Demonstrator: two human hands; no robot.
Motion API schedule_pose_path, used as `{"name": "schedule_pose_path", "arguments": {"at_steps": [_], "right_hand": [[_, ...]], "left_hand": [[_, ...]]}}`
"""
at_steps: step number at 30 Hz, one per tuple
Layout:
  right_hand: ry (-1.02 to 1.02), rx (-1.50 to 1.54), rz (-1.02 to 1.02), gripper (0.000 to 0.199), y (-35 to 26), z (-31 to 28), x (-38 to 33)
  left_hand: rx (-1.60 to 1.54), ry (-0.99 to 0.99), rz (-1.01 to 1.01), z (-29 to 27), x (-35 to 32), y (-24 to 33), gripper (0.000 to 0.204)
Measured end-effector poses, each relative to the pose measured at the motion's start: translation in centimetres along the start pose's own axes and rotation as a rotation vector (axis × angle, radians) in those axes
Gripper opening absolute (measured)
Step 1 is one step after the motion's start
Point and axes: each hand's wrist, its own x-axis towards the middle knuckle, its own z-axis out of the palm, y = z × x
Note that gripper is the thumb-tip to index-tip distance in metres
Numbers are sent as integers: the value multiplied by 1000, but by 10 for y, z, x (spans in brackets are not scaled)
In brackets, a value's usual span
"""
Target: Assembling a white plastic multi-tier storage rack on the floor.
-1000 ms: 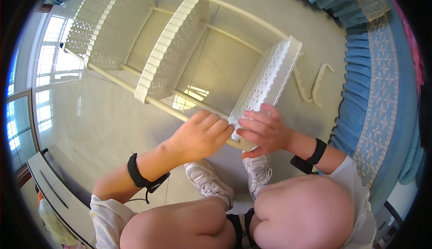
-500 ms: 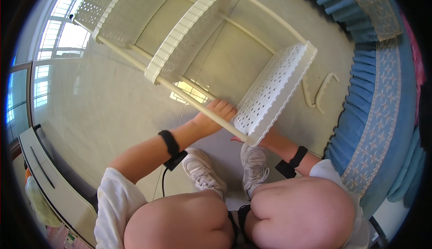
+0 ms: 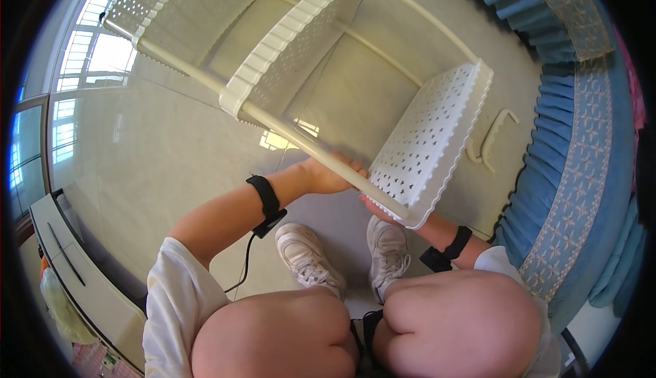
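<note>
A white plastic shelf rack (image 3: 294, 43) with cream poles and several perforated trays lies on its side ahead of me. Its nearest tray (image 3: 427, 135) has small cut-out holes and a wavy rim. My left hand (image 3: 335, 175) is closed around the near pole (image 3: 301, 139), just left of that tray, with some fingers behind the pole. Under the tray's near corner, my right hand (image 3: 377, 208) holds the pole's end from below; the tray covers most of it. Beside the rack, curved cream tube pieces (image 3: 493, 142) lie on the floor, one partly hidden by the tray.
A blue pleated bed skirt (image 3: 547, 166) with a patterned band runs along the right. At the left stands a pale cabinet (image 3: 82, 268). My white shoes (image 3: 307, 258) are on the grey tiled floor (image 3: 171, 145). A black cable (image 3: 242, 275) hangs from my left wrist strap.
The rack's near end has shifted slightly right and toward me, its nearest tray tilting a little. Both hands moved with it, the left hand sliding slightly lower and right.
</note>
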Motion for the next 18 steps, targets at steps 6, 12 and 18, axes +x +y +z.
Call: {"name": "schedule_pose_path", "arguments": {"at_steps": [6, 12, 18], "right_hand": [[123, 29, 22, 31, -5, -21, -2], [296, -1547, -406, 34, 62, 42, -11], [43, -2918, -663, 36, 63, 44, -9]], "left_hand": [[-157, 4, -29, 0, -8, -2, 16], [-7, 127, 85, -7, -2, 4, 25], [-65, 100, 21, -11, -5, 10, 21]]}}
